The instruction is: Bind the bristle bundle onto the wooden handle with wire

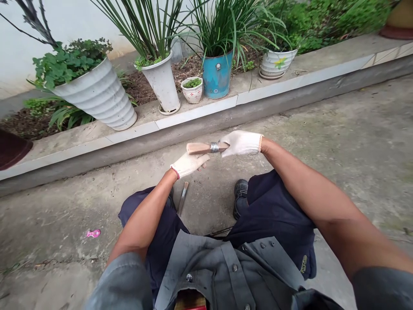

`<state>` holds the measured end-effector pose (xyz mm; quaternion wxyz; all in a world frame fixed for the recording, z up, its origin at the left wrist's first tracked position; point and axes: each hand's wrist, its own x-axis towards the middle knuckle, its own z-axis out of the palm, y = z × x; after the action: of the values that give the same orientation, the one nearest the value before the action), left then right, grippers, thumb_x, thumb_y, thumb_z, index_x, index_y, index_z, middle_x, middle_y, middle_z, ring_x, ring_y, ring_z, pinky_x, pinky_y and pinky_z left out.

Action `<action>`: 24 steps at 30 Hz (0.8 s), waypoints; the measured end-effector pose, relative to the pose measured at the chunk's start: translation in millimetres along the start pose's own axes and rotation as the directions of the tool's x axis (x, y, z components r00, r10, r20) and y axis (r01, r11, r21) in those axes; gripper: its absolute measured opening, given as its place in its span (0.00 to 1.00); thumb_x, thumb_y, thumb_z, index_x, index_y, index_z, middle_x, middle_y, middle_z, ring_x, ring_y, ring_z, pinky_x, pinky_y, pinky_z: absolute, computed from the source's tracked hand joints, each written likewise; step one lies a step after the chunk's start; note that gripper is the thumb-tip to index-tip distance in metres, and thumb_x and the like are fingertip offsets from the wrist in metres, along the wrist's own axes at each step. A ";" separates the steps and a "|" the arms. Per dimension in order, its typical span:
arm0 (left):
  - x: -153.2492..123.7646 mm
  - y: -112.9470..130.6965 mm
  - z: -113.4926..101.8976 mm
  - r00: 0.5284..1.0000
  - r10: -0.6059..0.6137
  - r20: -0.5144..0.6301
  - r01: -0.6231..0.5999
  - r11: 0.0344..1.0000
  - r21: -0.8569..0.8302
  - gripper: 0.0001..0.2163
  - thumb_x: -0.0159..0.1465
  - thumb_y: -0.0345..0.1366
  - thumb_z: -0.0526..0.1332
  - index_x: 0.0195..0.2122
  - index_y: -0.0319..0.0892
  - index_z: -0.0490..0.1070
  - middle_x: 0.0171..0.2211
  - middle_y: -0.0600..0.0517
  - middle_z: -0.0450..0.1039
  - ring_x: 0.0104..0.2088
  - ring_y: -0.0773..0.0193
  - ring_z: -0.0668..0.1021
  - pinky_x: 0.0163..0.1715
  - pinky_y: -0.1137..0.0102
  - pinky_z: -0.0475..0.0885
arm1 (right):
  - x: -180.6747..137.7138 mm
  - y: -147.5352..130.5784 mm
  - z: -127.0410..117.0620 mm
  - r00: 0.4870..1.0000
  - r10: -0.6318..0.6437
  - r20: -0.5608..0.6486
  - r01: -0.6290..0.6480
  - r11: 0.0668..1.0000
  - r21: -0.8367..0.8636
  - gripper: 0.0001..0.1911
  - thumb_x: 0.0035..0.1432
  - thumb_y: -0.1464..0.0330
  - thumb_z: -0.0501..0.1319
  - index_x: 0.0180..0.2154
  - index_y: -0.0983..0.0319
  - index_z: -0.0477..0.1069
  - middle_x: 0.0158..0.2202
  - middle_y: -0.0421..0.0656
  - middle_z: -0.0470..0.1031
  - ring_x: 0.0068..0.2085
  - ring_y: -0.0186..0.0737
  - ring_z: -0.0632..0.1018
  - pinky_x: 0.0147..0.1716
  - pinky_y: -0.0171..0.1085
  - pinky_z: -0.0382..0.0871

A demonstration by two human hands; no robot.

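Note:
Both my hands wear white knit gloves and meet in front of my knees. My right hand [241, 142] is closed around one end of a short wooden handle [199, 148] with a metal band [214, 147] near my fingers. My left hand [189, 163] sits just under the handle's free end, fingers curled against it. On the concrete between my feet lies a slim metal tool [182, 197], a file or blade, near my left knee.
A raised tiled curb [193, 113] carries several potted plants: a ribbed white pot [98, 97], a tall white pot [163, 82], a small bowl pot [192, 91], a blue can [217, 75]. A pink scrap [93, 233] lies on the concrete ground at left. My black shoe [240, 196] shows.

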<state>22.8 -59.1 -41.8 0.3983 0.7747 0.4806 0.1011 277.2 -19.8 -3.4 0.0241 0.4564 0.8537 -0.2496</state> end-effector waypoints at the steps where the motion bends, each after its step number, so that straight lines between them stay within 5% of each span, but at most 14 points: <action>1: 0.4 0.6 1.1 1.000 -0.014 -0.004 0.014 1.000 0.023 0.21 0.71 0.51 0.52 0.39 0.40 0.76 0.33 0.49 0.80 0.25 0.67 0.77 0.29 0.73 0.70 | 2.3 -1.0 -2.1 0.998 0.045 -0.032 -0.046 0.999 -0.021 0.17 0.55 0.56 0.63 0.37 0.63 0.76 0.28 0.39 0.73 0.29 0.34 0.69 0.29 0.33 0.56; 7: 2.0 6.8 5.3 0.996 -0.080 0.031 0.078 0.994 0.081 0.16 0.70 0.45 0.52 0.45 0.43 0.76 0.32 0.53 0.79 0.22 0.68 0.76 0.27 0.73 0.68 | 15.4 3.8 2.2 0.942 0.282 -0.180 -0.311 0.936 -0.162 0.15 0.59 0.61 0.59 0.43 0.61 0.77 0.38 0.51 0.79 0.36 0.43 0.77 0.36 0.37 0.63; 10: 0.8 9.3 3.2 0.997 -0.071 0.014 0.068 0.986 0.154 0.16 0.70 0.43 0.51 0.42 0.43 0.77 0.31 0.54 0.79 0.22 0.67 0.75 0.28 0.73 0.67 | 17.5 7.0 9.5 0.936 0.327 -0.133 -0.352 0.886 -0.302 0.16 0.56 0.68 0.60 0.46 0.63 0.78 0.41 0.55 0.80 0.40 0.48 0.79 0.39 0.40 0.66; 16: 0.3 12.1 1.8 0.998 0.062 0.021 -0.066 0.945 0.321 0.16 0.69 0.41 0.52 0.33 0.44 0.77 0.32 0.53 0.78 0.32 0.63 0.76 0.33 0.72 0.65 | 14.3 -5.7 27.8 0.951 0.243 0.190 -0.148 0.900 -0.410 0.16 0.48 0.71 0.63 0.41 0.66 0.81 0.39 0.58 0.80 0.40 0.51 0.80 0.37 0.41 0.69; 24: -3.4 10.5 -5.8 0.999 -0.052 0.016 0.049 0.991 0.123 0.15 0.67 0.45 0.55 0.35 0.42 0.77 0.29 0.54 0.77 0.26 0.66 0.73 0.27 0.73 0.64 | 2.6 1.5 24.2 0.938 -0.045 0.343 0.063 0.997 -0.041 0.14 0.45 0.59 0.67 0.33 0.61 0.80 0.25 0.39 0.73 0.30 0.38 0.71 0.31 0.36 0.63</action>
<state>24.9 -61.2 -29.7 0.3569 0.7862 0.5016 0.0540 272.3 -28.0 -25.9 0.1767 0.3819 0.8548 -0.3036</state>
